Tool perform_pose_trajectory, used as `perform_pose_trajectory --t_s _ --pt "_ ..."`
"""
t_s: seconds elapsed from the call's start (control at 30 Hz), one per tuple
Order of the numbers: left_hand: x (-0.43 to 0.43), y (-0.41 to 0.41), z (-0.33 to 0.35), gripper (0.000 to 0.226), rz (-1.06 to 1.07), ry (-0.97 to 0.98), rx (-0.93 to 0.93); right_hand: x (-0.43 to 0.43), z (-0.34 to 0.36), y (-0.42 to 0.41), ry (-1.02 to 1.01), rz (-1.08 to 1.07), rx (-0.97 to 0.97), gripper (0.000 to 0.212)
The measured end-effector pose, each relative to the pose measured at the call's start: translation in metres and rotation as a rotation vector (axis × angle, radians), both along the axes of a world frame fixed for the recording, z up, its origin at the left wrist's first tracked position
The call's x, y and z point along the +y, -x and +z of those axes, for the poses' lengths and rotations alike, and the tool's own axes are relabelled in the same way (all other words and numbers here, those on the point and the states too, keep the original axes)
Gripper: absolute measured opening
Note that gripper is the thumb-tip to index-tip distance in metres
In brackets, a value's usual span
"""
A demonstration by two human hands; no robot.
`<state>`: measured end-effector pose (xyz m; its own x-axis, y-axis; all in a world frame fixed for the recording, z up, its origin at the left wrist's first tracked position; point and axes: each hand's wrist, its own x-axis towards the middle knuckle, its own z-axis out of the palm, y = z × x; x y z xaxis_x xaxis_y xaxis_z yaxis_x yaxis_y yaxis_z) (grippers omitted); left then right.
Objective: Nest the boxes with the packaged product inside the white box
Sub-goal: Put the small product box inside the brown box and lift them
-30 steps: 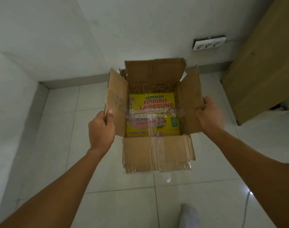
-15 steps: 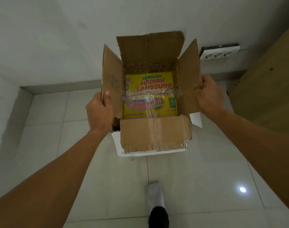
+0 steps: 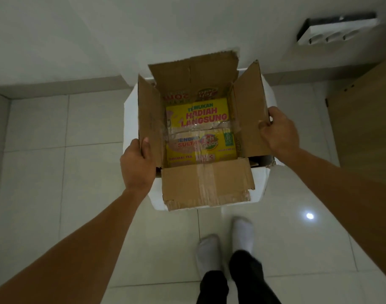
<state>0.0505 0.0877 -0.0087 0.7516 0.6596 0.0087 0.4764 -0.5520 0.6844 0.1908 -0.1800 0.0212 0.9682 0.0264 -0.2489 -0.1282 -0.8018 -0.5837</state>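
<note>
Both hands on brown box [image 3: 206, 185], flaps up. Left hand [image 3: 137, 165] grips left flap, right hand [image 3: 277, 131] grips right flap. Yellow pack [image 3: 198, 130] inside. White box [image 3: 261, 185] underneath, on tiled floor [image 3: 82, 132].

The brown cardboard box [image 3: 206, 183] covers most of the white box [image 3: 261, 185], leaving only white edges showing around it. Clear tape and glare blur part of the print on the yellow package [image 3: 201, 128] inside, and the box walls hide its sides. The left hand [image 3: 137, 165] shows only a thumb over the flap; its fingers lie behind the cardboard. The right hand [image 3: 278, 130] seems to do likewise. Both forearms run off the frame's lower corners
</note>
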Motion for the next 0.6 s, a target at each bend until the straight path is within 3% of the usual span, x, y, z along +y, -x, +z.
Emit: perform_pose_trajectory --t_s 0.5,0.6 --pt "0.018 -0.012 -0.045 0.037 -0.055 -0.146 0.143 0.009 -0.058 -0.02 -0.02 0.074 0.084 0.022" --pt "0.016 -0.014 -0.048 0.034 -0.004 -0.276 0.239 0.01 -0.065 -0.019 0.004 0.085 0.085 0.026"
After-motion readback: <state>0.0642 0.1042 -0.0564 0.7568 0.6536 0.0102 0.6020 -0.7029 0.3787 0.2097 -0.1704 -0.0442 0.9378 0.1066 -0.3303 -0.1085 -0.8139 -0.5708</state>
